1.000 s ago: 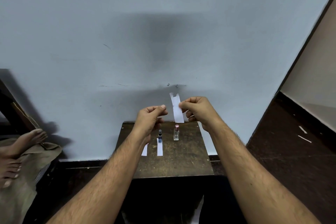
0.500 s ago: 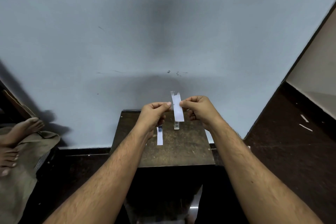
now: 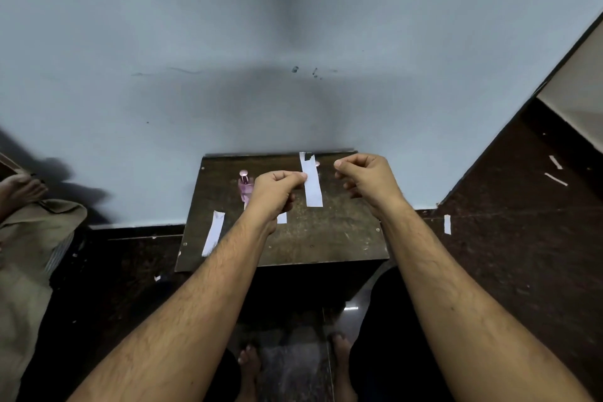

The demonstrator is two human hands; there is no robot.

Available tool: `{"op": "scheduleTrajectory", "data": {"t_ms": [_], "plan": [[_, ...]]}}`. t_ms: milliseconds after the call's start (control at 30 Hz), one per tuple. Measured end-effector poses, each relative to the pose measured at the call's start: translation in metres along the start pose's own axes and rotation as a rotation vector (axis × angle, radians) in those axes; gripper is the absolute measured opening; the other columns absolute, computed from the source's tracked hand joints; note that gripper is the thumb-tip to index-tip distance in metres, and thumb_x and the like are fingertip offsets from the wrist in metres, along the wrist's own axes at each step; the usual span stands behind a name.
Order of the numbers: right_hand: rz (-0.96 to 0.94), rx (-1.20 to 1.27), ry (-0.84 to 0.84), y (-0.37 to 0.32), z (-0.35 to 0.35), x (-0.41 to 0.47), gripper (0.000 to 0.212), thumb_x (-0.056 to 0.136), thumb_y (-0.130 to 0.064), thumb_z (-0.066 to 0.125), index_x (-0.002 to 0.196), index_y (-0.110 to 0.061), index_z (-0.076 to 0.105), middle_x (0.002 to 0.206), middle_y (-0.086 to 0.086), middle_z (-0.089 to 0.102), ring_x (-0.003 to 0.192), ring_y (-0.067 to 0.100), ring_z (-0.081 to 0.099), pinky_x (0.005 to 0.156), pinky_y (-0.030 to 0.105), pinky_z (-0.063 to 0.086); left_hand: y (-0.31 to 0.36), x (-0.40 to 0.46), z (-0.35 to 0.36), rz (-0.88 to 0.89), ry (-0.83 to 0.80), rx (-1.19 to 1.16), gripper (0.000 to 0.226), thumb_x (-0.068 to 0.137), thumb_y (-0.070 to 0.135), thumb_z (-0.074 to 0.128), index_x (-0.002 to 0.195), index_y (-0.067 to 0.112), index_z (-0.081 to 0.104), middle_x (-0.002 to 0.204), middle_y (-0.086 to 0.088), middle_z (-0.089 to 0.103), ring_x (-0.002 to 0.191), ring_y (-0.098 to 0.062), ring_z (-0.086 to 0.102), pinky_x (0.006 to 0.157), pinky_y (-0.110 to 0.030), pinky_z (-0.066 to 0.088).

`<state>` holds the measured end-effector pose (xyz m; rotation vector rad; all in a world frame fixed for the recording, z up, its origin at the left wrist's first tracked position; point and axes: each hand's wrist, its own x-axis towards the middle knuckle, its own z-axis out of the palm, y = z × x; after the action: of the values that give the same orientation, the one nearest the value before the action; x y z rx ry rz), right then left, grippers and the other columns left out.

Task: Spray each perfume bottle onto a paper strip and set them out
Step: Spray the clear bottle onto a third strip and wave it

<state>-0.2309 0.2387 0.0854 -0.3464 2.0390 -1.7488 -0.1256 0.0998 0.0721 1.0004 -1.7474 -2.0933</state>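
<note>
You are standing over the dark wooden table [image 3: 326,238], which is sitting against the wall at your 12 o'clock. Your left hand [image 3: 274,192] is pinching the upright paper strip [image 3: 311,183] by its edge, while your right hand [image 3: 365,179], at the strip's 3 o'clock, is curling loosely, gripping nothing. A pink perfume bottle [image 3: 245,187] is standing at your left hand's 9 o'clock, with another strip [image 3: 213,233] lying at its 7 o'clock.

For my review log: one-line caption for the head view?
Left hand pinches a paper strip above the table; right hand is off it; pink bottle stands behind.
</note>
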Motion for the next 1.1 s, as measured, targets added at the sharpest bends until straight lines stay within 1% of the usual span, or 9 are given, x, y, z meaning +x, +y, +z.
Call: {"op": "scheduleTrajectory", "data": {"t_ms": [133, 333, 400, 467, 533, 633, 833, 967, 1100], "plan": [[0.032, -0.061, 0.072, 0.034, -0.005, 0.022, 0.008, 0.085, -0.010, 0.067, 0.078, -0.011, 0.068, 0.069, 0.005, 0.064, 0.052, 0.012, 0.050, 0.043, 0.022, 0.039, -0.025, 0.019, 0.002, -0.076, 0.037, 0.042, 0.011, 0.088, 0.015, 0.067, 0.077, 0.014, 0.068, 0.077, -0.005, 0.062, 0.053, -0.010, 0.041, 0.053, -0.023, 0.035], [0.063, -0.254, 0.064, 0.075, 0.007, 0.061, 0.010, 0.082, -0.015, 0.072, 0.080, -0.024, 0.067, 0.076, -0.004, 0.066, 0.064, 0.013, 0.062, 0.048, 0.024, 0.046, -0.063, 0.051, 0.011, -0.153, 0.065, 0.107, 0.014, 0.087, 0.015, 0.068, 0.073, 0.013, 0.066, 0.073, -0.002, 0.064, 0.047, -0.008, 0.041, 0.045, -0.019, 0.035], [0.055, -0.363, 0.033, 0.088, 0.013, 0.077, 0.014, 0.080, -0.019, 0.073, 0.089, -0.028, 0.066, 0.079, -0.007, 0.066, 0.075, 0.016, 0.067, 0.063, 0.032, 0.055, -0.076, 0.061, 0.015, -0.177, 0.074, 0.134, 0.015, 0.086, 0.015, 0.069, 0.072, 0.011, 0.066, 0.067, -0.002, 0.061, 0.046, -0.009, 0.041, 0.045, -0.021, 0.035], [0.038, -0.465, -0.005, 0.095, 0.017, 0.089, 0.027, 0.081, -0.018, 0.072, 0.106, -0.026, 0.064, 0.083, -0.006, 0.066, 0.082, 0.016, 0.066, 0.077, 0.032, 0.054, -0.087, 0.071, 0.017, -0.196, 0.083, 0.162, 0.014, 0.086, 0.013, 0.069, 0.072, 0.010, 0.067, 0.063, -0.003, 0.058, 0.045, -0.010, 0.041, 0.044, -0.022, 0.035], [0.011, -0.574, -0.051, 0.096, 0.020, 0.098, 0.041, 0.084, -0.017, 0.070, 0.122, -0.024, 0.059, 0.094, -0.006, 0.064, 0.090, 0.015, 0.061, 0.083, 0.028, 0.048, -0.095, 0.079, 0.018, -0.212, 0.099, 0.193, 0.014, 0.086, 0.013, 0.069, 0.072, 0.010, 0.067, 0.061, -0.004, 0.056, 0.045, -0.011, 0.041, 0.044, -0.021, 0.035], [-0.017, -0.676, -0.131, 0.097, 0.026, 0.112, 0.053, 0.083, -0.016, 0.070, 0.133, -0.024, 0.052, 0.105, -0.006, 0.061, 0.098, 0.016, 0.058, 0.086, 0.026, 0.045, -0.101, 0.091, 0.017, -0.236, 0.118, 0.221, 0.016, 0.086, 0.013, 0.069, 0.071, 0.010, 0.067, 0.057, -0.005, 0.052, 0.045, -0.013, 0.039, 0.041, -0.020, 0.034], [-0.035, -0.712, -0.183, 0.107, 0.036, 0.127, 0.039, 0.082, -0.015, 0.073, 0.119, -0.020, 0.061, 0.110, -0.002, 0.066, 0.100, 0.016, 0.061, 0.088, 0.027, 0.046, -0.108, 0.108, 0.016, -0.283, 0.136, 0.273, 0.018, 0.085, 0.017, 0.071, 0.069, 0.009, 0.067, 0.053, -0.004, 0.051, 0.040, -0.013, 0.035, 0.041, -0.020, 0.030], [-0.049, -0.709, -0.150, 0.112, 0.037, 0.133, 0.028, 0.081, -0.018, 0.074, 0.108, -0.022, 0.065, 0.104, -0.002, 0.069, 0.097, 0.017, 0.063, 0.090, 0.031, 0.049, -0.110, 0.115, 0.017, -0.294, 0.141, 0.307, 0.021, 0.084, 0.018, 0.071, 0.065, 0.012, 0.066, 0.041, 0.002, 0.047, 0.030, -0.009, 0.032, 0.039, -0.017, 0.027], [-0.069, -0.704, -0.093, 0.111, 0.028, 0.135, 0.027, 0.080, -0.018, 0.073, 0.107, -0.021, 0.067, 0.099, -0.001, 0.070, 0.092, 0.017, 0.063, 0.084, 0.029, 0.048, -0.111, 0.123, 0.023, -0.284, 0.136, 0.329, 0.022, 0.083, 0.019, 0.071, 0.063, 0.012, 0.065, 0.046, -0.001, 0.049, 0.034, -0.013, 0.034, 0.042, -0.020, 0.029]]}}
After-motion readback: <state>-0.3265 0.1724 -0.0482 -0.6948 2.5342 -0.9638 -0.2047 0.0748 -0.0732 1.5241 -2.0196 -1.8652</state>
